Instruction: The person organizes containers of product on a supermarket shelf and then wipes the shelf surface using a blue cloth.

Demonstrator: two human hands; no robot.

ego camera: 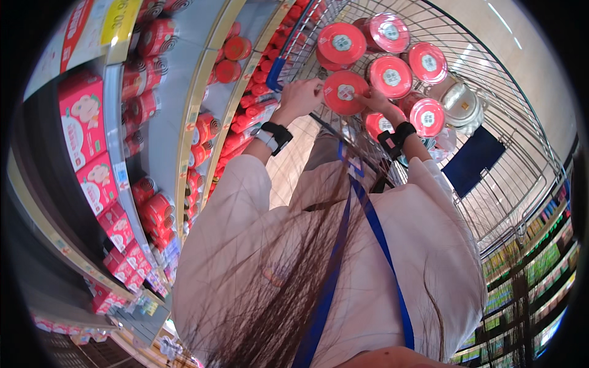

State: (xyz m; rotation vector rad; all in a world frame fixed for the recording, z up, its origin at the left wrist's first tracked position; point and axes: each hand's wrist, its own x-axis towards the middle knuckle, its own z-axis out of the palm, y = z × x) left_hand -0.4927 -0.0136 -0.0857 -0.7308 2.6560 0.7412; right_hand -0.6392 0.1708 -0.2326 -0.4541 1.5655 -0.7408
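Several clear jars with red lids stand grouped in a metal wire shopping cart (511, 87). One red-lidded jar (346, 93) at the near side of the group lies between my two hands. My right hand (378, 102) reaches over its right edge, fingers on the lid. My left hand (301, 96) is at the jar's left, its fingers curled close to the lid's edge; whether they touch it is unclear. Both wrists wear dark bands. Beside the jars in the cart sit a cream bag (462, 103) and a dark blue panel (474, 161).
Store shelves on the left hold red cylindrical packs (158, 37) and pink boxes (83, 122). The cart's blue-cornered handle (274, 76) is just beyond my left hand. More stocked shelves (547, 248) curve along the lower right. A blue lanyard (382, 239) hangs down my front.
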